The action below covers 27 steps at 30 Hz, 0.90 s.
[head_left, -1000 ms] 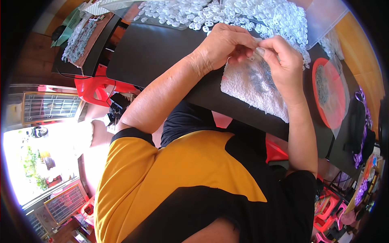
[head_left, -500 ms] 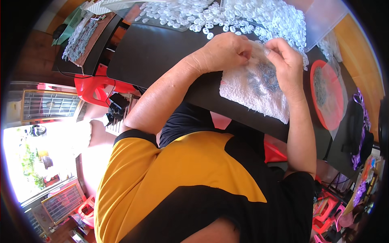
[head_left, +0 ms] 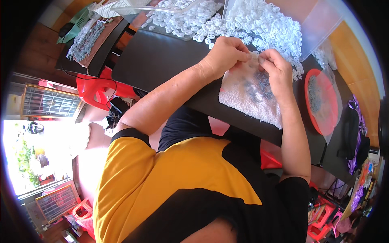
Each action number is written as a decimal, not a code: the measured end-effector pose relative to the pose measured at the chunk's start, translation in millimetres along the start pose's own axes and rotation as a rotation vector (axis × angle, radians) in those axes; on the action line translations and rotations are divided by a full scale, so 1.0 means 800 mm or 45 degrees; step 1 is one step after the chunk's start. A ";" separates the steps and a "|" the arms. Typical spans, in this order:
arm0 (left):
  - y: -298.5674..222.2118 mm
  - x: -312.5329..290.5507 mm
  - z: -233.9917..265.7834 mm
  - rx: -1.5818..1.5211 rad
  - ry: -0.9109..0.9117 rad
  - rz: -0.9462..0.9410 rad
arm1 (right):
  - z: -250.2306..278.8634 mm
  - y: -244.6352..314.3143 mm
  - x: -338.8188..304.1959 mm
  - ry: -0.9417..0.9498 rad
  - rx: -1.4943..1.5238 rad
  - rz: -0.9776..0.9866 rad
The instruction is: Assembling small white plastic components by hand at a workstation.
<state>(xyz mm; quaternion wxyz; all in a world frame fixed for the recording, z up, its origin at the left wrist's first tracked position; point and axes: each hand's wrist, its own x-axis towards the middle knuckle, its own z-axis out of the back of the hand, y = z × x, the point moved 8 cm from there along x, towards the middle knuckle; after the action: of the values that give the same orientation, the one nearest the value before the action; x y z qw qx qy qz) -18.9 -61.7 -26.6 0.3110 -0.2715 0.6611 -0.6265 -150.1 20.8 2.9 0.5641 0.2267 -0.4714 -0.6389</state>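
Fingertips: we see both sets pinched together on one small white plastic piece, held just above the cloth's far edge.
L hand: fingers curled shut, thumb and forefinger clamped on the piece from the left.
R hand: fingers closed on the same piece from the right; heel of hand rests on the cloth.
Cloth: white towel spread on the black table, directly under both hands.
On the towel: small grey metal parts, scattered near the R hand; too small for us to tell their shape.
Beyond the hands: heap of white plastic rings, touching the towel's far corner.
To the right: red dish w/ grey bits, under clear film, near the towel.
Far left: second tray of grey parts, well apart.
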 end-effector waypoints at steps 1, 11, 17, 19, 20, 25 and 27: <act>-0.002 0.000 -0.001 0.004 0.000 -0.009 | 0.003 0.000 -0.001 -0.016 0.046 0.012; -0.018 0.002 -0.028 -0.195 0.055 -0.024 | 0.013 0.009 -0.002 -0.096 0.101 0.152; -0.004 0.005 -0.023 -0.339 -0.003 -0.016 | 0.018 0.008 -0.002 -0.144 0.056 0.190; 0.000 0.004 -0.019 -0.369 -0.040 -0.002 | 0.017 0.010 0.000 -0.119 -0.036 0.190; 0.002 0.004 -0.018 -0.373 -0.057 0.005 | 0.015 0.011 0.000 -0.099 -0.130 0.194; 0.011 0.004 -0.019 -0.343 -0.080 0.020 | 0.005 0.006 0.000 -0.050 -0.153 0.176; 0.009 0.003 -0.019 -0.316 -0.091 0.009 | 0.004 0.008 0.000 -0.038 -0.182 0.176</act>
<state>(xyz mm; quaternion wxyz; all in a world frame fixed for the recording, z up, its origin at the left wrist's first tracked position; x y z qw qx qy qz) -31.7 -52.9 -33.6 0.3004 -0.3278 0.7231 -0.5286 -149.6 22.5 10.1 0.6147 0.1432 -0.4475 -0.6336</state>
